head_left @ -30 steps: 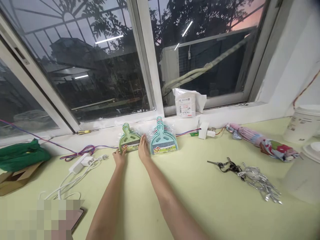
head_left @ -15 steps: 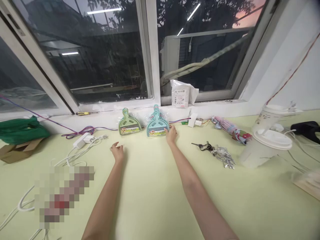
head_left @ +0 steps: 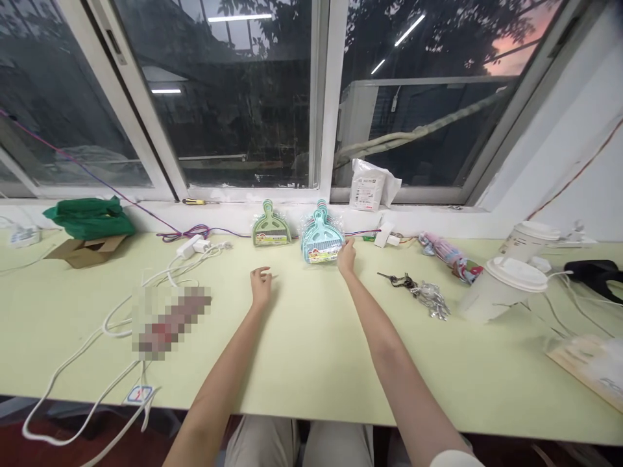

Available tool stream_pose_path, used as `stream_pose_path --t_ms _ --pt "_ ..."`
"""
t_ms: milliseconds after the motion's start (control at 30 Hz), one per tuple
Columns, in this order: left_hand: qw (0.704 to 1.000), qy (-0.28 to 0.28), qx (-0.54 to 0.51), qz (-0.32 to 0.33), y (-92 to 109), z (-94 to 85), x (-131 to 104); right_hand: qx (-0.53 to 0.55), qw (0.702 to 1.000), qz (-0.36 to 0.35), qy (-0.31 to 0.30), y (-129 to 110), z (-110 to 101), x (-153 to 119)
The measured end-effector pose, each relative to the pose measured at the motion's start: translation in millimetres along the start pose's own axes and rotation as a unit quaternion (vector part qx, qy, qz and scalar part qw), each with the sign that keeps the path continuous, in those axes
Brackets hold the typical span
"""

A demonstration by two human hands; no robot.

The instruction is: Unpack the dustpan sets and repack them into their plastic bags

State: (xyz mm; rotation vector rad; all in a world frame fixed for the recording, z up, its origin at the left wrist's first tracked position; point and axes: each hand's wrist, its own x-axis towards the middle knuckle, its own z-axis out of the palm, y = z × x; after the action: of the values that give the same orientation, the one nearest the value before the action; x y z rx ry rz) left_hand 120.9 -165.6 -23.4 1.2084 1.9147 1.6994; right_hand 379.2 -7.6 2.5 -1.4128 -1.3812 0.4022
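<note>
A person seated at a pale green desk [head_left: 302, 350] reaches forward with both bare arms, knees just visible under the near edge. The left hand [head_left: 261, 285] rests on the desk short of the blue dustpan stack [head_left: 321, 235], fingers [head_left: 265, 270] loosely curled and holding nothing. The right hand [head_left: 346, 255] lies against the right front corner of that stack, fingers closed lightly on its clear wrapper, apparently so the bundle can be drawn or steadied without the packs sliding apart. To the left of the stack a single green dustpan [head_left: 270, 231] leans against the window sill, propped upright by the ledge behind it. Right of the stack lie a bunch of keys [head_left: 418, 292], a folded umbrella [head_left: 445, 254] and a lidded paper cup [head_left: 528, 240]; left of it trail white charger cables [head_left: 160, 279]. Behind the stack, on the sill, stands a white packet [head_left: 370, 188] against the dark window [head_left: 233, 97].
</note>
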Motion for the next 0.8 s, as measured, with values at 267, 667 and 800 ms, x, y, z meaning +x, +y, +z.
stream_pose_path --t_ms 267,667,800 --pt "0.902 -0.295 -0.280 -0.142 35 32.9 -38 0.059 0.985 0.098 -0.128 -10 -54 -83" --pt "0.905 -0.210 -0.357 -0.102 19 46.9 -65 0.161 0.962 -0.016 -0.221 -23 -71 -170" --pt "0.899 -0.203 -0.378 -0.084 26 44.5 -67 0.277 0.927 0.153 -0.200 -9 -66 -160"
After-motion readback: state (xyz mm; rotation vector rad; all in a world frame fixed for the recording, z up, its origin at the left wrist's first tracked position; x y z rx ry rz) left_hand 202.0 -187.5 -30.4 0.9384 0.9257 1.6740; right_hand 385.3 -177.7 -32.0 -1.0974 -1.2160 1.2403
